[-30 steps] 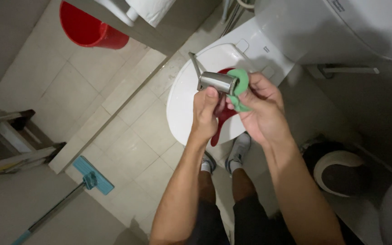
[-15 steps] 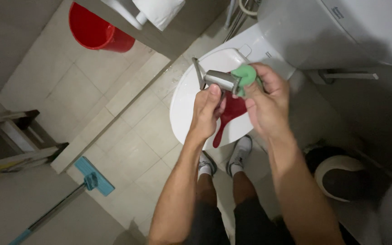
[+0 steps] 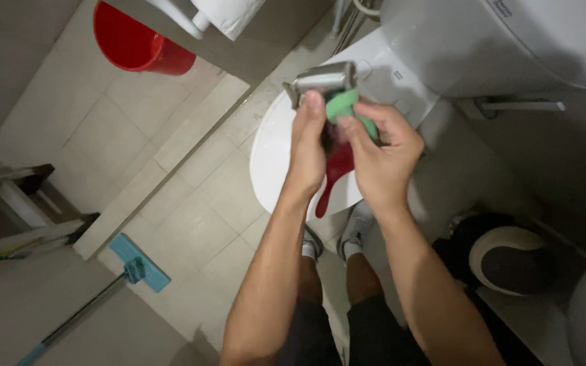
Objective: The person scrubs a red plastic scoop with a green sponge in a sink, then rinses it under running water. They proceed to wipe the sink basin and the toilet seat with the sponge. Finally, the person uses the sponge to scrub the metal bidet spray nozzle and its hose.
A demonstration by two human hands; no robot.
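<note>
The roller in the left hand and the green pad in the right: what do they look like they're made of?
The roller looks like bare metal: grey, smooth, with a dull sheen along its cylinder. The red handle below it seems glossy plastic or painted, hard to say. The green pad looks soft, probably sponge or scouring fibre: matt and bent under the right hand. The left hand covers the joint.

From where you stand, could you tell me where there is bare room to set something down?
Bare floor tiles lie between the red bucket and the blue mop. The closed toilet lid is bare on its left side. It is crowded by the tank, where both hands hold a metal piece and green sponge, and near the bin.
</note>
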